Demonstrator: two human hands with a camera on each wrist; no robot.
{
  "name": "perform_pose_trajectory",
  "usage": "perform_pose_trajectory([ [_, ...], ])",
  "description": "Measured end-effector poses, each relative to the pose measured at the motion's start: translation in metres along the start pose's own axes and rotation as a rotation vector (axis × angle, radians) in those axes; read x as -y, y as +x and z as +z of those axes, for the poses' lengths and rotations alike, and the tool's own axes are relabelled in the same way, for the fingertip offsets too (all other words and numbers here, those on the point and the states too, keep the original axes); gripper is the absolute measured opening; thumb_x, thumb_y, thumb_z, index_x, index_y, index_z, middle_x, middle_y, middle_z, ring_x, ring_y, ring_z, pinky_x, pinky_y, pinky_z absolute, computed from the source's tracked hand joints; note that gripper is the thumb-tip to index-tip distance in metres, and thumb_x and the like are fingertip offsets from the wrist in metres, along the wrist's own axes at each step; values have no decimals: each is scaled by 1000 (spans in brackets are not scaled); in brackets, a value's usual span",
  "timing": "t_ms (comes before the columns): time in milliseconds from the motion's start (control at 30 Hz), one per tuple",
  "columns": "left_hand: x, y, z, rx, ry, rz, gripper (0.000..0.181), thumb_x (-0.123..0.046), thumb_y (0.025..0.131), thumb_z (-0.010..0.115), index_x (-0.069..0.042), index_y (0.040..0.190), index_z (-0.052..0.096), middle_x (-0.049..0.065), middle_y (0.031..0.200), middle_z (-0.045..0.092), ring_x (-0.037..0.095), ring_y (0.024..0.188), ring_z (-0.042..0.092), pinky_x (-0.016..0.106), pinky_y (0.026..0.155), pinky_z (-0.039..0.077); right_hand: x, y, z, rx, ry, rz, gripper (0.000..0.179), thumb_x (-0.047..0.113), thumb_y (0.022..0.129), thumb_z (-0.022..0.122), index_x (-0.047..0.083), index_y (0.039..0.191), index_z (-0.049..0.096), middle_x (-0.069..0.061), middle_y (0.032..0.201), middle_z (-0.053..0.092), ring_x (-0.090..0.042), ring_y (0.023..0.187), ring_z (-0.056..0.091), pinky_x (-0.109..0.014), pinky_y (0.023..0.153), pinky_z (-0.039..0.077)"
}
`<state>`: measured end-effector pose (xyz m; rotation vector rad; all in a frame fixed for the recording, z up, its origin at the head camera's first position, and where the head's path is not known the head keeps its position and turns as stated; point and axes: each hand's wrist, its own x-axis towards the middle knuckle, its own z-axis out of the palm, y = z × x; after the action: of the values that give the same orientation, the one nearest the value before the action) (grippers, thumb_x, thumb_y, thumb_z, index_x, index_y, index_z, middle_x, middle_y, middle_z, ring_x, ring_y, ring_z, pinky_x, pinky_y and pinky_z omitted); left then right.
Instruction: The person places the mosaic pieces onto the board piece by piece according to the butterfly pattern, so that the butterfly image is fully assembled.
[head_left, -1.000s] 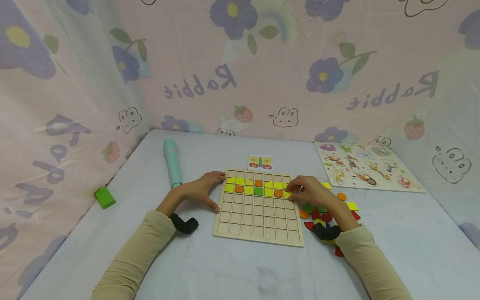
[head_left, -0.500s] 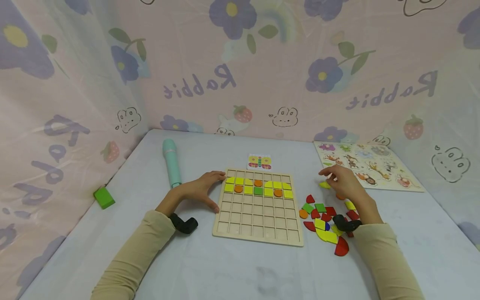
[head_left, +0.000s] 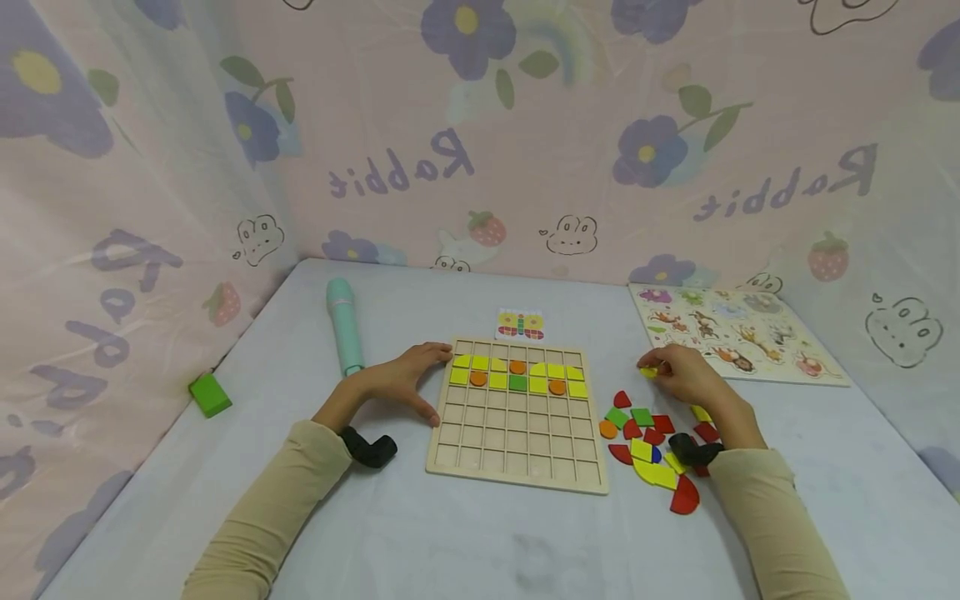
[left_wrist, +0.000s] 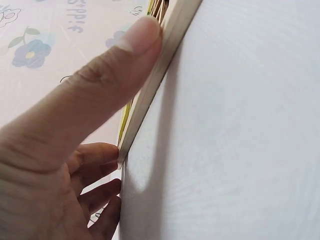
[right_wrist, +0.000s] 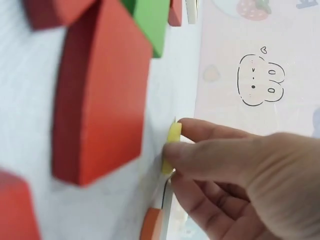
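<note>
A pale wooden grid board [head_left: 517, 450] lies mid-table, with yellow, orange and green pieces set in two of its upper rows. Along its left edge rests my left hand [head_left: 405, 379]; in the left wrist view the thumb [left_wrist: 105, 75] touches the rim and the fingertips sit by the far corner. Right of the board, my right hand [head_left: 686, 375] pinches a small yellow tile [head_left: 648, 372] between thumb and fingers, low over the table. The right wrist view shows this yellow tile [right_wrist: 172, 145] nearly edge-on, so its full outline is hidden.
Loose red, green, yellow, orange and blue pieces [head_left: 652, 475] lie right of the board. Behind it is a small butterfly pattern card [head_left: 520, 323]. An animal puzzle board [head_left: 735, 333] lies back right. A teal microphone [head_left: 345, 325] and a green block [head_left: 209, 395] are at left.
My right hand has left the board's right edge, moved right to the yellow tile and taken it between its fingertips. My left hand stays at the board's left edge.
</note>
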<state>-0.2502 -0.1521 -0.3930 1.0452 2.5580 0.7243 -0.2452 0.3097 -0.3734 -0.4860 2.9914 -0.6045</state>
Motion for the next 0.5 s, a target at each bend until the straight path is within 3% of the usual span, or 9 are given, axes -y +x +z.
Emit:
perform_pose_trajectory([
  [233,-1,0,-1,-7,6,10,99,-42,67,82,1,141,32,17,150,21,36,138,17,51,110,20,-1,-1,0,33,-1,11,30,13,80,73,1,107,66,-7,88,62,-21,78,52,-37,74,48],
  [500,0,0,1,-7,7,6,100,-43,66,82,0,141,31,16,151,20,35,138,17,50,111,20,-1,-2,-1,70,-1,-20,30,10,81,71,-2,108,64,-6,88,63,-20,80,55,-42,78,50],
])
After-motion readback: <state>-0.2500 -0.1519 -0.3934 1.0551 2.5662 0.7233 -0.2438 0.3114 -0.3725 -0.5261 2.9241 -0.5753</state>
